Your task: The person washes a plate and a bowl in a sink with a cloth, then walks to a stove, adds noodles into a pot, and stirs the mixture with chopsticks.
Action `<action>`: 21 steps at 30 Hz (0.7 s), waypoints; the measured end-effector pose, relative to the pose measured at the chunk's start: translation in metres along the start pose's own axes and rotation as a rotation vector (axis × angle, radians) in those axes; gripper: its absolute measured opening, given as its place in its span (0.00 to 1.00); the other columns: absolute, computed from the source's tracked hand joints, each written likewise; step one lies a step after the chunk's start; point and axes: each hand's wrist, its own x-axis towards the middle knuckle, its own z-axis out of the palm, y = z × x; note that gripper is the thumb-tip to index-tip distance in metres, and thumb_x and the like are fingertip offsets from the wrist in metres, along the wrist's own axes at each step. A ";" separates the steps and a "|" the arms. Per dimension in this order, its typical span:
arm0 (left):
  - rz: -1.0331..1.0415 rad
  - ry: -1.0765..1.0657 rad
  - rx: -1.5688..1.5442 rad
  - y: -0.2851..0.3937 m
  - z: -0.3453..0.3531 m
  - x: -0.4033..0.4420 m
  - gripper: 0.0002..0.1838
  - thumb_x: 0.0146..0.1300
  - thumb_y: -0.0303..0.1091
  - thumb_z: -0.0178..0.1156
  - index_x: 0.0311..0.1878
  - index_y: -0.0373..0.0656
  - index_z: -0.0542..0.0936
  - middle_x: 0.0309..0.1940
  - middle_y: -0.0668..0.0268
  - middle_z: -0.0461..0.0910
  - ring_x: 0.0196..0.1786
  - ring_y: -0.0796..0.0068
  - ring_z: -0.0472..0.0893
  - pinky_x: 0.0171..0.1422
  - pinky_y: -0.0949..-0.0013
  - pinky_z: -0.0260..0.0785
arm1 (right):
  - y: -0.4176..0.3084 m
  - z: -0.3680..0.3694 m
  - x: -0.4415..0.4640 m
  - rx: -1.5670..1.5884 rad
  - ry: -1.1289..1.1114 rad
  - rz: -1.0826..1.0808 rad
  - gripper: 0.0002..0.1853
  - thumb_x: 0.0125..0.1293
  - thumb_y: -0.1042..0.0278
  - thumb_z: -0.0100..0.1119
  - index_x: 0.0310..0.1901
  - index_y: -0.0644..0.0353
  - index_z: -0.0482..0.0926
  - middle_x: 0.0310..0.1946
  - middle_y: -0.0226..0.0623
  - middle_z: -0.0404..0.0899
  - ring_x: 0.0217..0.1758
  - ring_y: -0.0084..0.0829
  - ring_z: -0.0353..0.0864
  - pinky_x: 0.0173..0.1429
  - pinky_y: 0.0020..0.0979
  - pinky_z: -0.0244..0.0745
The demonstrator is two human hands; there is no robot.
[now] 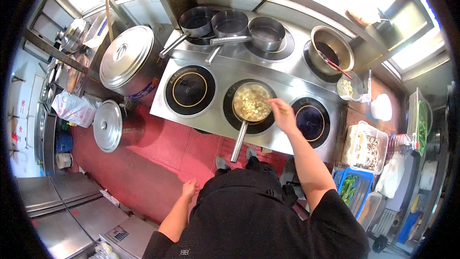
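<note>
Left grip [190, 188]: beside torso [256, 216], fingers curled; cannot tell whether closed. Saucepan [242, 132] with pale food pieces [252, 106]: just left of right grip [280, 108], fingers bunched; cannot tell whether closed on anything. Black hotplate [311, 122]: right of this grip.

I am squinting at the pan [245, 121], but its pale bits [252, 106] are looking too blurry to name. The right hand [285, 118] is covering some rim, and I am not seeing whether it is holding anything. Small pots [266, 36] are hiding much of the back burners [289, 46].
</note>
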 end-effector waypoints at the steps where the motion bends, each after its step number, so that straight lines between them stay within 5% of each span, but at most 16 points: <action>1: 0.002 -0.001 0.007 0.003 0.000 -0.003 0.14 0.70 0.41 0.53 0.53 0.46 0.77 0.38 0.66 0.80 0.34 0.73 0.79 0.37 0.68 0.73 | -0.002 0.011 -0.002 -0.036 -0.039 0.045 0.08 0.72 0.74 0.52 0.45 0.62 0.81 0.40 0.33 0.83 0.44 0.21 0.79 0.51 0.24 0.73; 6: 0.068 0.018 -0.005 0.004 -0.001 -0.005 0.14 0.69 0.41 0.53 0.53 0.46 0.77 0.38 0.65 0.80 0.34 0.72 0.79 0.40 0.66 0.73 | -0.014 -0.014 -0.019 0.078 -0.157 0.064 0.08 0.72 0.73 0.52 0.45 0.62 0.81 0.39 0.29 0.83 0.42 0.21 0.78 0.50 0.24 0.73; 8: 0.039 0.051 -0.017 0.016 0.006 -0.020 0.14 0.69 0.41 0.53 0.53 0.46 0.77 0.38 0.65 0.81 0.35 0.72 0.79 0.40 0.66 0.73 | -0.019 -0.039 -0.018 0.182 -0.006 0.194 0.07 0.71 0.74 0.54 0.46 0.62 0.81 0.37 0.28 0.83 0.38 0.19 0.77 0.46 0.23 0.73; 14: 0.032 0.016 0.006 0.004 0.002 -0.008 0.14 0.69 0.41 0.53 0.53 0.45 0.77 0.38 0.65 0.81 0.35 0.73 0.79 0.40 0.66 0.73 | 0.005 -0.008 -0.011 -0.224 0.055 -0.072 0.07 0.70 0.71 0.56 0.45 0.61 0.80 0.38 0.41 0.84 0.40 0.24 0.81 0.46 0.27 0.75; 17: 0.023 0.023 0.024 0.010 0.004 -0.010 0.14 0.69 0.41 0.53 0.53 0.45 0.77 0.38 0.65 0.81 0.35 0.73 0.79 0.39 0.66 0.73 | -0.028 0.002 -0.026 -0.122 -0.089 0.110 0.07 0.71 0.73 0.54 0.46 0.63 0.80 0.37 0.38 0.84 0.40 0.26 0.81 0.46 0.28 0.75; 20: 0.020 0.041 0.049 0.018 0.008 -0.021 0.14 0.69 0.41 0.53 0.52 0.45 0.78 0.38 0.65 0.81 0.34 0.73 0.78 0.39 0.67 0.73 | -0.014 -0.017 -0.036 -0.013 -0.109 0.029 0.07 0.72 0.74 0.53 0.45 0.63 0.80 0.36 0.36 0.83 0.38 0.24 0.80 0.45 0.27 0.74; 21: 0.023 0.052 0.060 0.019 0.009 -0.022 0.14 0.70 0.41 0.53 0.52 0.45 0.78 0.38 0.65 0.81 0.34 0.73 0.78 0.39 0.67 0.73 | -0.010 -0.029 -0.036 0.010 -0.149 0.199 0.07 0.71 0.74 0.53 0.45 0.63 0.80 0.35 0.35 0.83 0.38 0.22 0.79 0.46 0.25 0.74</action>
